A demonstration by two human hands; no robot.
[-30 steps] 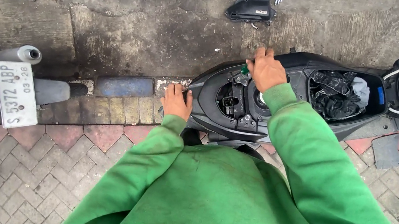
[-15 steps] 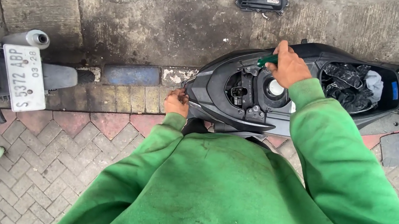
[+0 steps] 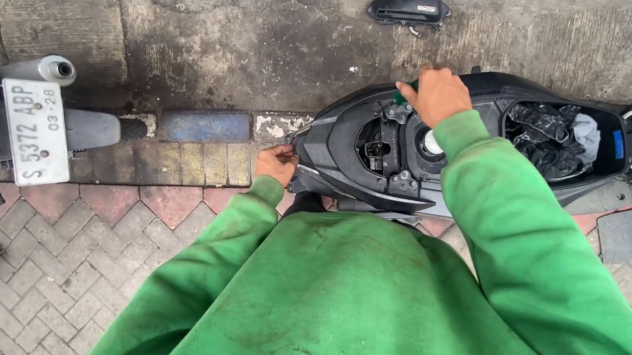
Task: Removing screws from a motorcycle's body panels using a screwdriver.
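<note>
Scooter tail panel (image 3: pixel 354 154) lies just ahead of me, long axis running left-right. My right hand (image 3: pixel 435 95) grips a green-handled tool (image 3: pixel 405 96) over the open bay; my left hand (image 3: pixel 276 164), nearer, pinches the panel's rear tip, fingers closed.

head view | looks steeply down from the wearer's head | close over green sleeves | no second view

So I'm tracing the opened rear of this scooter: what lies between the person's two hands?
In the head view, between the left hand and right hand lies the scooter's black tail panel and an open cavity showing inner parts.
</note>
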